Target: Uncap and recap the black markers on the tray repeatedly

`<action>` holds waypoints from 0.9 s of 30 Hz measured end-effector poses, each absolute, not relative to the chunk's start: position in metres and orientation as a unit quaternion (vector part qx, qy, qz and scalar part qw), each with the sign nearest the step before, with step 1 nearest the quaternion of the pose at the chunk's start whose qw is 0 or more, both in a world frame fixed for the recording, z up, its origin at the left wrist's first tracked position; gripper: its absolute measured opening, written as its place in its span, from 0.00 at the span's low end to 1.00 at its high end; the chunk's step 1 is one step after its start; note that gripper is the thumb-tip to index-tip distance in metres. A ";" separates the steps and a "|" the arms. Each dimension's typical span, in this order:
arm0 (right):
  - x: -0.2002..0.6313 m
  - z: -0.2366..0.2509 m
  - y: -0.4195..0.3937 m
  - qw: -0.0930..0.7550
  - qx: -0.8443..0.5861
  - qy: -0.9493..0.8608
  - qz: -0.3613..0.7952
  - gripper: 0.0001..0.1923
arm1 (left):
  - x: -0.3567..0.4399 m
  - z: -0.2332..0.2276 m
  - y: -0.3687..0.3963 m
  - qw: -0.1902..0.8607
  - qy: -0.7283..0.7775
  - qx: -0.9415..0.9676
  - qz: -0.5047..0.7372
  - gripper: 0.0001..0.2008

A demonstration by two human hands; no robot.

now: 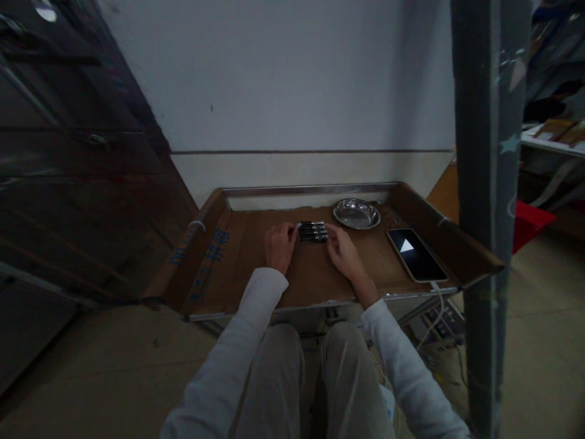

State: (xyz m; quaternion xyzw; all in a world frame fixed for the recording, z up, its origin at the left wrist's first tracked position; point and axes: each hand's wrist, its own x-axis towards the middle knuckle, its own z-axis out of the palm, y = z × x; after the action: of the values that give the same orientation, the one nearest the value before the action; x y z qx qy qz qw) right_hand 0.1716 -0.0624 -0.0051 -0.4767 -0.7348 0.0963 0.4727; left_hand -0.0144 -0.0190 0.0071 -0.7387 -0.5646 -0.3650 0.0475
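Observation:
Several short, dark, pen-like sticks (312,231) with shiny light bands lie side by side across the middle of the brown cardboard surface (247,244). At their left ends, the curled fingers of my left hand (280,245) are closed against them. From the other side, my right hand (343,251) has its thumb and fingers closed round the right ends. The fingertips partly cover the ends, and the sticks are too small and dark to name exactly.
A round steel dish (357,214) sits behind my right hand. To the right lies a phone (417,255) with a white cable (439,308). Raised cardboard flaps border the table's sides. A grey post (479,183) stands at the right, and a wall (292,79) rises behind.

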 end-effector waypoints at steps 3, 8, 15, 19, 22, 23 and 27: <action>0.174 -0.008 -0.060 0.440 -0.498 -0.744 0.064 0.19 | -0.020 0.005 -0.017 0.077 -0.629 -0.706 -0.317 0.07; 0.175 -0.013 -0.058 0.398 -0.528 -0.750 0.032 0.16 | -0.022 -0.002 -0.013 0.084 -0.653 -0.699 -0.280 0.07; 0.174 -0.011 -0.061 0.342 -0.544 -0.766 -0.006 0.16 | -0.022 -0.005 -0.005 0.051 -0.643 -0.703 -0.300 0.06; 0.173 -0.010 -0.062 0.320 -0.558 -0.766 -0.021 0.16 | -0.022 -0.006 -0.001 0.047 -0.629 -0.707 -0.319 0.06; 0.173 -0.010 -0.061 0.311 -0.565 -0.764 -0.021 0.15 | -0.021 -0.006 -0.002 0.051 -0.615 -0.708 -0.345 0.07; 0.173 -0.010 -0.061 0.309 -0.566 -0.764 -0.019 0.14 | -0.020 -0.005 -0.004 0.050 -0.604 -0.711 -0.357 0.07; 0.173 -0.008 -0.061 0.304 -0.571 -0.763 -0.016 0.13 | -0.014 -0.003 -0.014 0.015 -0.501 -0.789 -0.356 0.08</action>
State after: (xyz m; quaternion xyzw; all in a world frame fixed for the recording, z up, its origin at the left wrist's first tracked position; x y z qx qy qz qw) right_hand 0.1726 -0.0610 -0.0082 -0.5706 -0.7628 -0.0162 0.3038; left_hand -0.0141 -0.0140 -0.0027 -0.7889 -0.5006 -0.3560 0.0153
